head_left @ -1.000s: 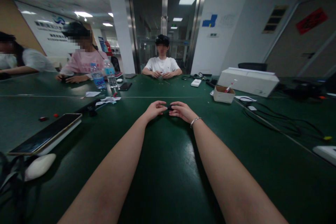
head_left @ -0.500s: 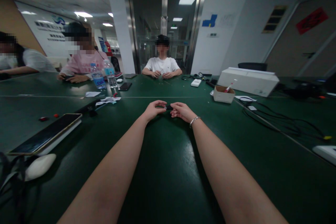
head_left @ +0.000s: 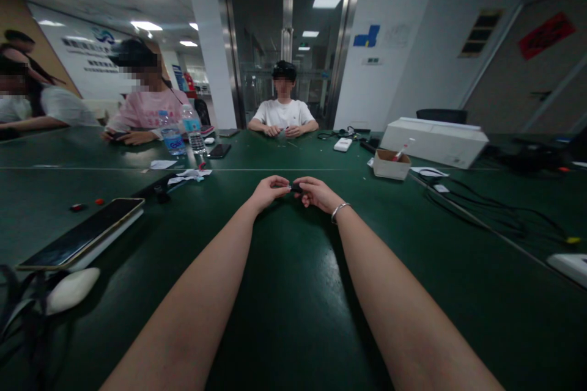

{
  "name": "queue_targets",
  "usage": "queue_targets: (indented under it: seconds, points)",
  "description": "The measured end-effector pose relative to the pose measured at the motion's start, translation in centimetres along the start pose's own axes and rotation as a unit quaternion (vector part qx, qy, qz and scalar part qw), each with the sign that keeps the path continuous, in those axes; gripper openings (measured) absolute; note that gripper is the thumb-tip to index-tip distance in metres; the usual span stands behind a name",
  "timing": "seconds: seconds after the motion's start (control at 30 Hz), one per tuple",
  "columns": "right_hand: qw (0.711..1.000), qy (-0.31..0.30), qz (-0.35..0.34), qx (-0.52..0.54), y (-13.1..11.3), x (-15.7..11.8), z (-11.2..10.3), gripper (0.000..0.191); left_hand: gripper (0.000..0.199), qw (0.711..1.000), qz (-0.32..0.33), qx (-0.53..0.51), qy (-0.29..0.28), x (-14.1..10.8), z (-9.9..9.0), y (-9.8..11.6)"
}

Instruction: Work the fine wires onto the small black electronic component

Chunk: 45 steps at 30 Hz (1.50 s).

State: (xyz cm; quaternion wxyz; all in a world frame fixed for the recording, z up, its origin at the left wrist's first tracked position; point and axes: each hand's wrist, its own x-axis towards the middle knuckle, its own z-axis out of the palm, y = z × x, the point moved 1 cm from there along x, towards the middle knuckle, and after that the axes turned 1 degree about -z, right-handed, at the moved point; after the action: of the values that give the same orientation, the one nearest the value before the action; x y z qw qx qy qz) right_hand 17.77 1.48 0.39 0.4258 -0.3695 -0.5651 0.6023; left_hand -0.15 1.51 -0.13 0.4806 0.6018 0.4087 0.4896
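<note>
I have my left hand and right hand pinching a small black object, both nearly closed. The green table lies beneath.

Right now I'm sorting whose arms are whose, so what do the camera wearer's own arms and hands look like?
The left hand and right hand are gloveless, and no sleeves show on the forearms. A shiny silver bracelet shows on the right, none on the left.

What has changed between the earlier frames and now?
The bare right hand has curled its lower fingers inward; a dark-haired person has appeared at far left. Unchanged: the bare left hand, the small dark object held between both hands, the gold-edged black phone.
</note>
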Motion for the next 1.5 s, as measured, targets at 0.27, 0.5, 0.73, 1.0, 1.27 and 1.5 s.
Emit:
queue_targets:
  seconds: [0.27, 0.5, 0.73, 1.0, 1.27, 1.5]
  points:
    - [1.000, 0.023, 0.021, -0.002, -0.09, 0.01, 0.05, 0.014, 0.033, 1.000, -0.001, -0.012, -0.001, 0.13, 0.00, -0.28]
    - [0.998, 0.018, -0.009, 0.058, -0.16, -0.13, -0.11, 0.026, 0.032, 1.000, -0.007, -0.015, 0.003, -0.04, 0.07, -0.01]
    - [1.000, 0.016, -0.004, 0.026, -0.25, -0.14, 0.14, 0.027, 0.030, 1.000, -0.009, -0.005, 0.004, 0.05, 0.09, -0.10]
    - [0.999, 0.032, 0.017, 0.014, -0.19, -0.03, 0.24, 0.011, 0.030, 1.000, -0.007, -0.014, 0.005, 0.02, 0.07, -0.08]
    - [0.999, 0.034, 0.018, 0.027, -0.25, -0.21, 0.28, 0.005, 0.029, 1.000, -0.005, -0.018, 0.007, -0.02, 0.13, -0.05]
    - [0.999, -0.001, 0.020, 0.034, -0.18, -0.25, 0.09, 0.009, 0.018, 0.999, -0.038, -0.004, 0.015, 0.52, 0.47, -0.19]
